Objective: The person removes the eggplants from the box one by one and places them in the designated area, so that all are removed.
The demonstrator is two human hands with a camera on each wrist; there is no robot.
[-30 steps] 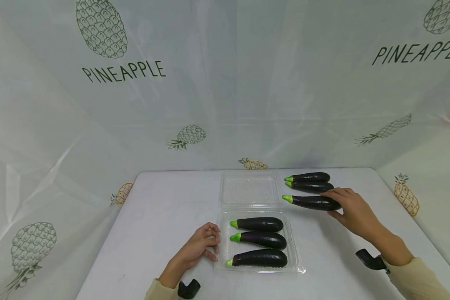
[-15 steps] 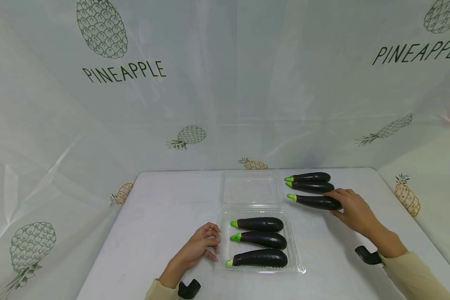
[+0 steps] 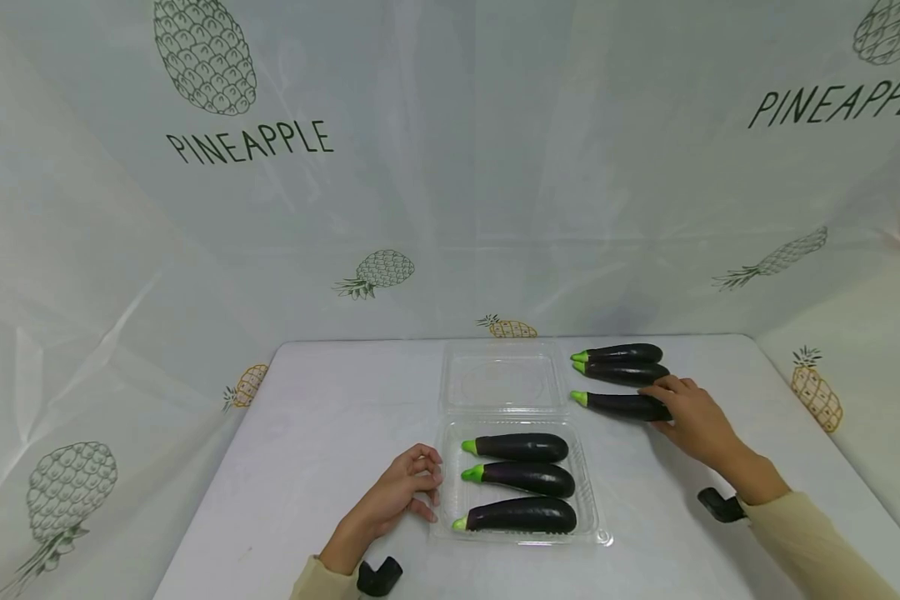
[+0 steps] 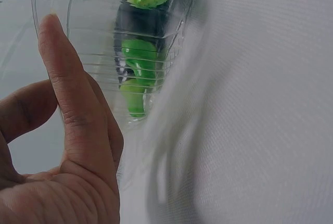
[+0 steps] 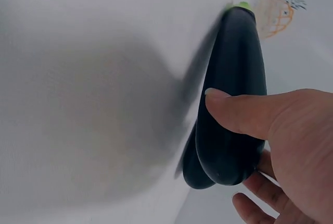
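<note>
My right hand [image 3: 696, 421] holds an eggplant [image 3: 622, 406] by its thick end, thumb on the near side and fingers on the far side. Its green stem end points left, and in the right wrist view the held eggplant [image 5: 234, 88] overlaps another one behind it. A clear plastic clamshell container [image 3: 588, 508] lies with its lid folded back; three eggplants [image 3: 528, 479] rest in its base, stems to the left. At the container's left edge is my left hand [image 3: 397, 492], its fingers loosely bent; the left wrist view has the extended index finger [image 4: 73, 83] against the clear wall.
Two more eggplants [image 3: 618, 362] lie side by side at the back right of the white table [image 3: 330, 433]. The container's clear lid [image 3: 502, 379] reaches toward the table's back edge. Behind hangs a pale sheet [image 3: 540, 167] printed with pineapples.
The held eggplant shifted slightly right, then back left with my right hand, staying just in front of the two at the back. My left hand and the container have stayed put.
</note>
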